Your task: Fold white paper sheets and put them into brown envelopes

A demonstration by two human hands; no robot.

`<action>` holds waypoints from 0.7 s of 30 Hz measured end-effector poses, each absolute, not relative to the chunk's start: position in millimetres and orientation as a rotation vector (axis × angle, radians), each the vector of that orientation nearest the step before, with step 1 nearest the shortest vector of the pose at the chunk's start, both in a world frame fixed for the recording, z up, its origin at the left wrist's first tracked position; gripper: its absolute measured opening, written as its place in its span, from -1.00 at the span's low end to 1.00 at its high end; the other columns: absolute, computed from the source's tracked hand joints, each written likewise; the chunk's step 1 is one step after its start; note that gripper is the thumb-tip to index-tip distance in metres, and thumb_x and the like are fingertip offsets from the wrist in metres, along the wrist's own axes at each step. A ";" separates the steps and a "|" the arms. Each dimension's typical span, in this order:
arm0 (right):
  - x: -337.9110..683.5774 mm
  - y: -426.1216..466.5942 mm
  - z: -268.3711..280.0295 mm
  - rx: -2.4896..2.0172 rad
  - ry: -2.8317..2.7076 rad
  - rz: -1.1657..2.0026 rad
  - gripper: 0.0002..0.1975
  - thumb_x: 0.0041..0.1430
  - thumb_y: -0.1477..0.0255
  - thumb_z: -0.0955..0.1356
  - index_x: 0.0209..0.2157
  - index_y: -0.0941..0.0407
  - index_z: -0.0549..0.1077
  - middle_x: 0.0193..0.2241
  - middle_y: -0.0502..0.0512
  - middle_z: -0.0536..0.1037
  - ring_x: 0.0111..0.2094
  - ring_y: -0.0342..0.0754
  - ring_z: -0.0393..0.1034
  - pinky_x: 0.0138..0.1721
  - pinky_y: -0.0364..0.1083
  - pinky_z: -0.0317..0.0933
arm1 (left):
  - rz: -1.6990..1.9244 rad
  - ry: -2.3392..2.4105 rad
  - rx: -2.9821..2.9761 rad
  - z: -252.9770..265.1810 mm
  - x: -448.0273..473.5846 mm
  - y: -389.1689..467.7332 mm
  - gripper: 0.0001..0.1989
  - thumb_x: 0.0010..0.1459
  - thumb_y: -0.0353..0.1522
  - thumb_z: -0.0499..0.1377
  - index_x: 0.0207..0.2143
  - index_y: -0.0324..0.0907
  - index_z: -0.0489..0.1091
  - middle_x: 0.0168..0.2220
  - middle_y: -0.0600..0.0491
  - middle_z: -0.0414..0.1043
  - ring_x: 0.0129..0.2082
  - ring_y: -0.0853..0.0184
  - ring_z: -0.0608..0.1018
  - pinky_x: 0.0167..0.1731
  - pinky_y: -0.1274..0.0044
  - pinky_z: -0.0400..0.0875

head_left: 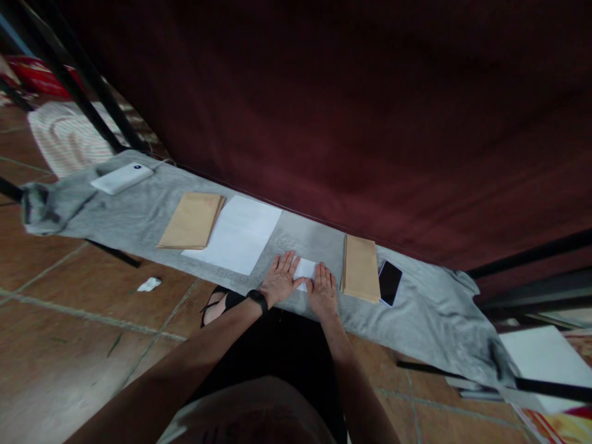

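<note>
A small folded white paper [306,269] lies flat on the grey cloth [305,232] that covers a narrow bench. My left hand [280,279] rests flat on its left side, fingers stretched out, a dark band at the wrist. On the right side of the paper, my right hand [323,292] presses down with its fingers extended. Left of my hands are large white sheets [245,228], partly under a stack of brown envelopes [192,219]. Another stack of brown envelopes [361,268] lies just right of my right hand.
Beside the right envelopes lies a dark-screened phone [390,283]. A white device [123,178] sits at the bench's left end. A dark red curtain [351,123] hangs along the far edge. Black metal bars [531,253] stand at both ends. Crumpled white tissue [149,284] is on the tiled floor.
</note>
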State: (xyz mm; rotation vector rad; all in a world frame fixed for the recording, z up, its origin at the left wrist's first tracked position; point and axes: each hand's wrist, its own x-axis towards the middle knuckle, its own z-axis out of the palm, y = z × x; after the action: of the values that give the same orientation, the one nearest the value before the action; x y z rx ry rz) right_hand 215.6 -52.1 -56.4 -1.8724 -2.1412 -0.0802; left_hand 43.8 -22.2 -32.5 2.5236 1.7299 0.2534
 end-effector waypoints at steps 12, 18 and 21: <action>214.5 -52.8 -52.0 -1.902 -2.146 -0.014 -0.32 0.44 0.20 0.13 0.39 0.35 0.02 0.38 0.40 0.10 0.40 0.17 -0.02 0.35 0.16 -0.11 | 0.330 1.691 2.611 -33.3 26.1 -36.4 -0.39 0.39 -0.09 -0.09 0.38 -0.15 0.11 0.43 -0.16 0.00 0.42 0.08 0.08 0.37 0.14 -0.15; 215.3 -53.4 -52.7 -1.871 -2.138 -0.032 -0.33 0.45 0.20 0.12 0.39 0.36 0.04 0.37 0.41 0.11 0.39 0.19 0.00 0.35 0.18 -0.11 | 0.312 1.675 2.615 -32.9 21.9 -38.6 -0.39 0.39 -0.10 -0.07 0.37 -0.16 0.11 0.43 -0.16 -0.01 0.43 0.09 0.06 0.37 0.16 -0.14; 215.4 -53.1 -51.0 -1.887 -2.132 -0.028 -0.34 0.45 0.22 0.14 0.38 0.36 0.05 0.37 0.42 0.11 0.39 0.18 0.00 0.35 0.18 -0.11 | 0.293 1.688 2.622 -31.6 23.0 -39.0 -0.39 0.38 -0.10 -0.07 0.37 -0.17 0.12 0.43 -0.17 -0.03 0.43 0.06 0.06 0.37 0.15 -0.13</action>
State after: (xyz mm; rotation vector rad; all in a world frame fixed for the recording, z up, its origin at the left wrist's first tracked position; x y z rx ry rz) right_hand 215.4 -53.1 -51.0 -1.8871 -2.1324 -0.0282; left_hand 23.0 -39.0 -31.6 2.6223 1.6883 0.2926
